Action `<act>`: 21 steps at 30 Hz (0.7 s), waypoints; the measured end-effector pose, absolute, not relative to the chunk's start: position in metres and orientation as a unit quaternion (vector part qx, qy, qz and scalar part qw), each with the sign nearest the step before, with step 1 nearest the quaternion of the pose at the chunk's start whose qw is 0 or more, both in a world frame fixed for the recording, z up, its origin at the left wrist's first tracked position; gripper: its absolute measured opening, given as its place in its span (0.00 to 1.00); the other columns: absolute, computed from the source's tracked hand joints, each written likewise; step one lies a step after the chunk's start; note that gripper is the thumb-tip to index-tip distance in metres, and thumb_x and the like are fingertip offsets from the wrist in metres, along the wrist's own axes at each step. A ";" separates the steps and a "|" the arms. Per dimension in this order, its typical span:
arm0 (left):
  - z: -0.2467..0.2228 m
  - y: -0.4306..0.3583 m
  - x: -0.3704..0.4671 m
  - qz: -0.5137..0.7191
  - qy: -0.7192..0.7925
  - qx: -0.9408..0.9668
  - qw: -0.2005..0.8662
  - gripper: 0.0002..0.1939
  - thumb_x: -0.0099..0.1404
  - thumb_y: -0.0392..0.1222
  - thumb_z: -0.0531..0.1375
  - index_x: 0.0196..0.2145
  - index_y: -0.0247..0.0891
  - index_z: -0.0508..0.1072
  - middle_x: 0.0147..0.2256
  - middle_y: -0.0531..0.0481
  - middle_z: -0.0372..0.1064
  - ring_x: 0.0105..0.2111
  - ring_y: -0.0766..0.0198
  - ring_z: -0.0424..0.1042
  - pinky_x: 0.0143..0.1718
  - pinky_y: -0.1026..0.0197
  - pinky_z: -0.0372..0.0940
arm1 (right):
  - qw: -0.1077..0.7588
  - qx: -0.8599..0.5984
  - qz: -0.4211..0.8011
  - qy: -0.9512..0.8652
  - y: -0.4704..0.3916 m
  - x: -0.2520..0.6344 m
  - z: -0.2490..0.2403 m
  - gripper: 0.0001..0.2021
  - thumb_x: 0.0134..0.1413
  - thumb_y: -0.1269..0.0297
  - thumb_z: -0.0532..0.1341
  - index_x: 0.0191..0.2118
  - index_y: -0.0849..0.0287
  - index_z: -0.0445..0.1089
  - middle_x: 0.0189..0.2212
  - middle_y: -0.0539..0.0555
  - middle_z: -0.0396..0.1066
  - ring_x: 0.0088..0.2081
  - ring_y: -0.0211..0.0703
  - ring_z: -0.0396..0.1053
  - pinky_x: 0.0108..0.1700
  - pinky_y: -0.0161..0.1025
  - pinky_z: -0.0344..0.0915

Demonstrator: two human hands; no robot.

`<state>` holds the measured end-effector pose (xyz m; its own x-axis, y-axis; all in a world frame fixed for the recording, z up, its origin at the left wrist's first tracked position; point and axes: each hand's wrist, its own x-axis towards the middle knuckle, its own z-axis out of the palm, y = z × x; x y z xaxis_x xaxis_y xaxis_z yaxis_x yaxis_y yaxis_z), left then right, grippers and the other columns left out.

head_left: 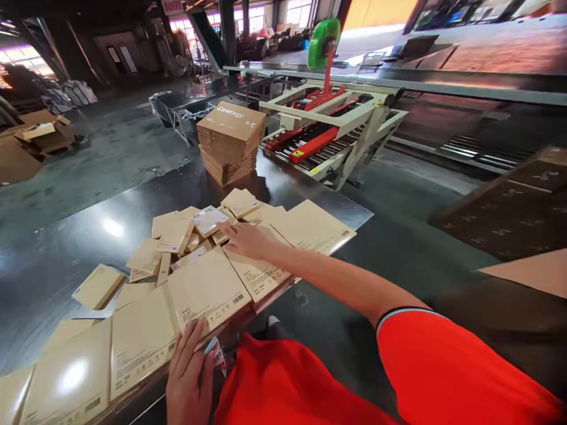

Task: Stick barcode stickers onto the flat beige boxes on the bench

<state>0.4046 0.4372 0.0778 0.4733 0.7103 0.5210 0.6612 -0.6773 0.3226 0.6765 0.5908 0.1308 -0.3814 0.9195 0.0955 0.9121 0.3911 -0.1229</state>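
My right hand point(246, 239) reaches over the stacks with its fingers stretched out. Its fingertips are at the edge of a white-topped box point(209, 219) in a loose heap of small cream boxes point(178, 229). My left hand point(189, 373) lies at the near edge of a flat cream box point(208, 289), fingers extended and thumb apart. Beside that thumb is a small teal, white and red card point(216, 354); whether the hand holds it I cannot tell. More flat cream boxes point(140, 339) with printed text and barcodes lie in a row along the table edge.
A pile of brown cartons point(231, 139) stands at the far end of the shiny metal table point(159, 192). Behind it is a carton-sealing machine point(328, 127) with red rails and a green tape roll point(323, 44). Dark printed cartons point(509, 206) are at the right.
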 end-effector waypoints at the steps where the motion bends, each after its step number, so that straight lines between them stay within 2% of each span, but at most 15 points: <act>1: 0.075 0.437 0.403 0.320 0.395 0.860 0.038 0.12 0.63 0.33 0.56 0.43 0.41 0.73 0.55 0.46 0.68 0.59 0.55 0.62 0.61 0.50 0.56 | 0.079 -0.550 0.019 -0.831 0.592 0.676 0.132 0.33 0.64 0.55 0.52 0.67 0.63 0.40 0.48 0.65 0.70 0.48 0.56 0.67 0.48 0.50 0.62; 3: 0.072 0.438 0.399 0.321 0.389 0.863 0.035 0.14 0.62 0.33 0.56 0.45 0.41 0.72 0.55 0.46 0.68 0.59 0.56 0.63 0.62 0.50 0.56 | 0.114 -0.548 0.009 -0.829 0.591 0.682 0.137 0.37 0.62 0.53 0.54 0.68 0.65 0.36 0.50 0.66 0.68 0.50 0.58 0.65 0.52 0.53 0.59; 5: 0.072 0.439 0.398 0.327 0.390 0.860 0.028 0.15 0.62 0.32 0.57 0.47 0.41 0.71 0.55 0.46 0.68 0.59 0.56 0.63 0.63 0.51 0.55 | 0.185 -0.545 0.026 -0.817 0.582 0.700 0.150 0.41 0.60 0.52 0.55 0.68 0.64 0.31 0.52 0.66 0.66 0.52 0.58 0.64 0.54 0.53 0.58; 7: 0.078 0.439 0.403 0.341 0.378 0.860 0.018 0.13 0.61 0.31 0.58 0.43 0.41 0.73 0.55 0.46 0.68 0.59 0.56 0.62 0.64 0.50 0.53 | 0.255 -0.543 0.074 -0.796 0.563 0.730 0.166 0.43 0.61 0.51 0.54 0.68 0.62 0.24 0.52 0.63 0.67 0.52 0.54 0.65 0.52 0.50 0.61; 8: 0.083 0.438 0.408 0.348 0.375 0.859 0.017 0.11 0.60 0.31 0.58 0.39 0.41 0.73 0.55 0.46 0.68 0.59 0.55 0.62 0.64 0.50 0.53 | 0.263 -0.537 0.101 -0.795 0.551 0.748 0.172 0.43 0.62 0.51 0.53 0.68 0.60 0.20 0.51 0.61 0.68 0.51 0.52 0.67 0.51 0.49 0.62; 10: 0.096 0.436 0.424 0.355 0.381 0.854 0.027 0.08 0.60 0.31 0.58 0.35 0.41 0.73 0.55 0.47 0.69 0.59 0.54 0.62 0.63 0.47 0.54 | 0.238 -0.534 0.093 -0.806 0.524 0.788 0.180 0.46 0.59 0.47 0.54 0.68 0.56 0.20 0.53 0.59 0.67 0.54 0.53 0.65 0.54 0.51 0.60; 14: 0.125 0.436 0.474 0.317 0.370 0.872 0.037 0.07 0.62 0.32 0.56 0.32 0.41 0.73 0.55 0.47 0.69 0.60 0.53 0.61 0.63 0.43 0.53 | 0.127 -0.503 0.024 -0.854 0.483 0.853 0.160 0.54 0.46 0.36 0.60 0.69 0.55 0.32 0.62 0.64 0.56 0.61 0.61 0.56 0.59 0.57 0.53; 17: 0.135 0.442 0.508 0.239 0.337 0.910 0.024 0.07 0.63 0.34 0.57 0.28 0.40 0.72 0.56 0.48 0.68 0.61 0.53 0.60 0.64 0.42 0.50 | 0.111 -0.490 -0.015 -0.864 0.476 0.874 0.130 0.49 0.50 0.38 0.57 0.69 0.51 0.31 0.62 0.62 0.57 0.62 0.61 0.55 0.58 0.61 0.53; 21: 0.130 0.448 0.526 0.188 0.382 0.902 0.067 0.08 0.65 0.35 0.55 0.32 0.40 0.74 0.51 0.48 0.73 0.57 0.57 0.66 0.61 0.44 0.57 | 0.141 -0.484 -0.056 -0.862 0.479 0.877 0.105 0.43 0.54 0.43 0.55 0.69 0.47 0.31 0.60 0.60 0.61 0.62 0.53 0.57 0.60 0.56 0.52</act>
<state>0.5261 0.4479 0.1298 0.6367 0.7152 0.2882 0.6649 -0.6985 0.2645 0.8766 0.4790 0.1048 -0.4909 0.8187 0.2978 0.8506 0.5243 -0.0395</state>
